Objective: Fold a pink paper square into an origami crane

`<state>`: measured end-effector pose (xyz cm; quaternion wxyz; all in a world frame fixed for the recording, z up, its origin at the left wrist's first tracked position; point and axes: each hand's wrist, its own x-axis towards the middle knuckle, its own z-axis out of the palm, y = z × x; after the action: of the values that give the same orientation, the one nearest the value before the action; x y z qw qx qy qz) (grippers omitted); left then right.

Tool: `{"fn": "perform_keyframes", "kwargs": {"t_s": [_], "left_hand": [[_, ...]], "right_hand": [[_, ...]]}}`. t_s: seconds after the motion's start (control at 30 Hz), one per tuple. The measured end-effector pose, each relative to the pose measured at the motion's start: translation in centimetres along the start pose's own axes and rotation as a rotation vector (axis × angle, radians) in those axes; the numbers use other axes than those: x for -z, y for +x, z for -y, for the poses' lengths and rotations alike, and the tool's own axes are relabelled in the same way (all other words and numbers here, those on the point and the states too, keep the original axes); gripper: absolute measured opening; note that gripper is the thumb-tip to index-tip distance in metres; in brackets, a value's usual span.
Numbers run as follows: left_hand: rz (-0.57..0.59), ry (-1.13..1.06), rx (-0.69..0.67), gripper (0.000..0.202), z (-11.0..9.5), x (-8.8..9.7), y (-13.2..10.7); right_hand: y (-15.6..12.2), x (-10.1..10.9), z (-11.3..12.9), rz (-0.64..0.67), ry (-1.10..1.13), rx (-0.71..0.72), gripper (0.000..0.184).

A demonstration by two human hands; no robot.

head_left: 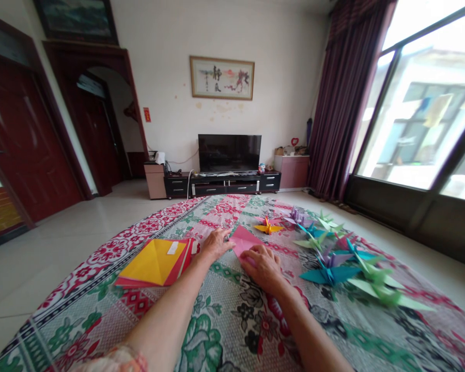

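A square of pink origami paper point(243, 238) lies on the tablecloth in front of me, with a crease or folded part partly hidden by fingers. My right hand point(264, 266) rests on its near right side, fingers curled and pressing on the sheet. At the left corner of the paper is my left hand point(217, 244), its thumb and index finger apart and their tips at the paper's edge. To the left lies a stack of coloured paper with a yellow sheet point(149, 262) on top and red sheets below. An orange paper crane point(268, 226) sits just beyond my right hand.
Several folded cranes crowd the right side, among them a blue crane point(330, 274), a purple crane point(295, 216) and a light green crane point(387, 294). A patterned tablecloth point(201, 330) covers the round table. Beyond stand a television point(230, 153) and a low black cabinet point(211, 189).
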<state>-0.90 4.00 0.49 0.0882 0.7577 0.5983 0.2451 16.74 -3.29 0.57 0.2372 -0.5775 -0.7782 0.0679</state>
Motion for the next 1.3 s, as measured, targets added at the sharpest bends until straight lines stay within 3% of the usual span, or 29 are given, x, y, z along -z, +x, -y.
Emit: {"fn": "perform_keyframes", "kwargs": {"t_s": [0.33, 0.77, 0.93, 1.1, 1.3], "left_hand": [[-0.032, 0.104, 0.034, 0.041, 0.6, 0.5, 1.1], [-0.129, 0.207, 0.24, 0.032, -0.9, 0.5, 1.1], [-0.077, 0.138, -0.043, 0.026, -3.1, 0.6, -1.3], [-0.066, 0.16, -0.195, 0.025, -3.9, -0.4, -3.4], [-0.082, 0.121, -0.346, 0.019, -3.7, -0.6, -3.7]], "right_hand": [[0.0, -0.4, -0.3, -0.027, -0.007, 0.021, 0.023], [0.2, -0.7, -0.4, -0.046, 0.022, 0.003, 0.021], [0.6, -0.1, -0.5, -0.039, 0.068, -0.039, 0.023], [1.4, 0.8, -1.7, -0.272, 0.044, -0.234, 0.032], [1.5, 1.3, -2.4, -0.109, -0.072, -0.332, 0.038]]}}
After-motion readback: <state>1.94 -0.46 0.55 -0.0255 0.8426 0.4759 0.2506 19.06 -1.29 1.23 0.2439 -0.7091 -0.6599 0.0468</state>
